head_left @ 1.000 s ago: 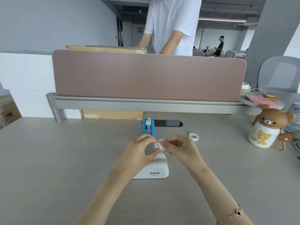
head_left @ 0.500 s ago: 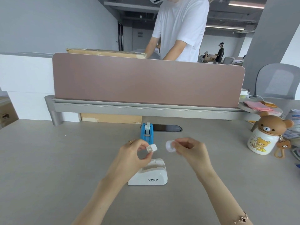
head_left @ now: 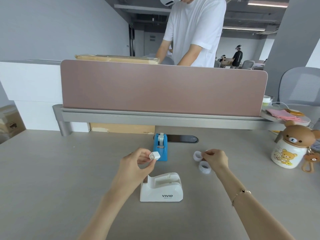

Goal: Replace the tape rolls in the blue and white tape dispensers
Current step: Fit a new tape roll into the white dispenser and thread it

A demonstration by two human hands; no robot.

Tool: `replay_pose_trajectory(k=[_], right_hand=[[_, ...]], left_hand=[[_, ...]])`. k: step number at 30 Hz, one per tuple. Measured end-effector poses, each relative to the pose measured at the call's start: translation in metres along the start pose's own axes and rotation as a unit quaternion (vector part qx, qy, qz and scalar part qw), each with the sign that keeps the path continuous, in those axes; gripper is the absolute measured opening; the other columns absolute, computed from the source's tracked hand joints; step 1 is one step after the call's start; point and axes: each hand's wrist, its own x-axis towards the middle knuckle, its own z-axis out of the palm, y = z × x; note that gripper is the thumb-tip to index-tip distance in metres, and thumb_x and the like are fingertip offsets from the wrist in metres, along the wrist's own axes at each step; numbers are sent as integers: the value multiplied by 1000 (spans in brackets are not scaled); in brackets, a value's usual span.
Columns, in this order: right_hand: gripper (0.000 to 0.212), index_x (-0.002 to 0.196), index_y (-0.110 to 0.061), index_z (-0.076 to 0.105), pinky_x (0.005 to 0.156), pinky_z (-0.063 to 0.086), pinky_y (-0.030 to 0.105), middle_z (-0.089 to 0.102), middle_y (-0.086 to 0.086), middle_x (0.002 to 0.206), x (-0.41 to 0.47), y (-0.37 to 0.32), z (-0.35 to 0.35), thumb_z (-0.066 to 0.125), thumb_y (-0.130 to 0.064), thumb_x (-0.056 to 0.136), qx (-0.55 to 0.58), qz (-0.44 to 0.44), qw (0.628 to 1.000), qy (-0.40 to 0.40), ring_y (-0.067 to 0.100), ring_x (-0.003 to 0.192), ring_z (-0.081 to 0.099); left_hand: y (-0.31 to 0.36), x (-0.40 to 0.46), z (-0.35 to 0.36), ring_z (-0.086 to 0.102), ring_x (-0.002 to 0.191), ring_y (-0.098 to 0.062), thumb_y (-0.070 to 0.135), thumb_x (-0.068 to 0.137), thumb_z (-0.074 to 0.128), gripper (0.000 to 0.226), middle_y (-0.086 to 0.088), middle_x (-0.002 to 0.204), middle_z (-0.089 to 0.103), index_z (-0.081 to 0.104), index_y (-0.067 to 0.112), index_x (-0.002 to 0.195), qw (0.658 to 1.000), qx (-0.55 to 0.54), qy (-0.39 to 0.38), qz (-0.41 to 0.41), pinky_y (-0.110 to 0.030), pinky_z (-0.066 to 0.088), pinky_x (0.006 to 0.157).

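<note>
The white tape dispenser [head_left: 161, 188] marked VIVID stands on the desk in front of me, its roll slot empty. Behind it stands the blue tape dispenser [head_left: 160, 149] with a roll of tape in it. My left hand [head_left: 136, 163] pinches a small white square hub [head_left: 154, 156] above the desk, left of the blue dispenser. My right hand [head_left: 214, 159] holds a small white ring, an empty tape core [head_left: 197, 155], at its fingertips. Just below that hand a clear tape roll [head_left: 204, 167] lies flat on the desk.
A pink divider panel [head_left: 162, 90] on a grey rail closes the desk's far side, and a person in a white shirt stands behind it. A bear-shaped cup [head_left: 286, 148] with a keychain stands at the right. A dark cable slot [head_left: 183, 139] sits behind the blue dispenser.
My hands pulled apart: the left kept the square hub, the right carried the empty core off to the right, down near the tape roll on the desk.
</note>
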Motion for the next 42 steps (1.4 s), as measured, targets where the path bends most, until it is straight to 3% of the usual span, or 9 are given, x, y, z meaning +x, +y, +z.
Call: replay_pose_trajectory(k=[5, 7, 14, 20, 23, 27, 34, 38, 42], right_hand=[[24, 93, 11, 68, 58, 38, 27, 66, 27, 80, -1, -1, 1, 55, -6, 84, 20, 13, 999, 43, 23, 69, 48], [23, 97, 8, 67, 55, 37, 28, 64, 21, 81, -7, -1, -3, 55, -10, 87, 12, -12, 999, 48, 23, 71, 50], [16, 92, -21, 76, 79, 43, 27, 71, -4, 98, -29, 21, 3, 61, -24, 88, -208, -307, 928, 8, 25, 102, 55], [39, 130, -23, 55, 112, 26, 36, 37, -2, 151, -22, 23, 13, 46, -40, 95, -343, -238, 906, -64, 28, 140, 27], [39, 128, -17, 58, 109, 30, 35, 43, 7, 147, -22, 23, 8, 55, -32, 92, -306, -241, 920, -41, 30, 139, 32], [28, 109, -15, 70, 78, 41, 28, 64, 7, 121, -31, 26, -3, 61, -21, 83, -237, -198, 951, 3, 30, 110, 57], [32, 114, -12, 65, 76, 38, 24, 65, 9, 108, -66, 21, -13, 66, -18, 83, -128, -142, 981, -19, 25, 102, 58], [14, 99, -25, 64, 66, 43, 19, 71, -4, 92, -101, 6, -23, 61, -33, 88, 31, -120, 991, -49, 15, 90, 65], [13, 102, -32, 65, 79, 46, 18, 72, -9, 94, -126, -5, -33, 58, -32, 91, 138, -134, 975, -114, 8, 93, 68]], left_hand=[[3, 0, -2, 67, 82, 0, 13, 76, 76, 27, 18, 82, 71, 64, 35, 88, 1000, -9, 3, 12, -7, 50, 75], [3, 0, -2, 67, 81, 1, 13, 76, 76, 30, 25, 90, 68, 63, 40, 82, 1000, -11, 0, 16, -7, 50, 75], [0, -2, 2, 66, 80, 2, 11, 79, 72, 12, 18, 81, 70, 69, 20, 86, 1000, -14, -24, -2, -3, 48, 69], [-2, 1, 2, 65, 80, 4, 11, 80, 71, 10, 23, 81, 70, 69, 19, 85, 1000, -10, -23, 4, -2, 47, 68], [-3, 2, 2, 65, 81, 3, 10, 81, 70, 9, 17, 78, 71, 68, 18, 84, 1000, -5, -22, 1, -2, 47, 69], [-4, 2, 3, 65, 81, 2, 18, 81, 70, 8, 12, 83, 70, 67, 24, 82, 997, 34, -63, -1, -4, 46, 60], [5, 2, 7, 64, 81, 0, 18, 77, 76, 7, 7, 82, 69, 70, 19, 80, 998, 7, -65, 9, -2, 44, 55], [16, -1, 10, 67, 76, 1, 12, 74, 78, 12, 19, 74, 71, 72, 22, 78, 997, -21, -69, 29, -5, 49, 70], [29, -8, 14, 68, 75, 5, 11, 73, 79, 17, 30, 77, 70, 73, 26, 80, 994, -46, -86, 44, -4, 49, 72]])
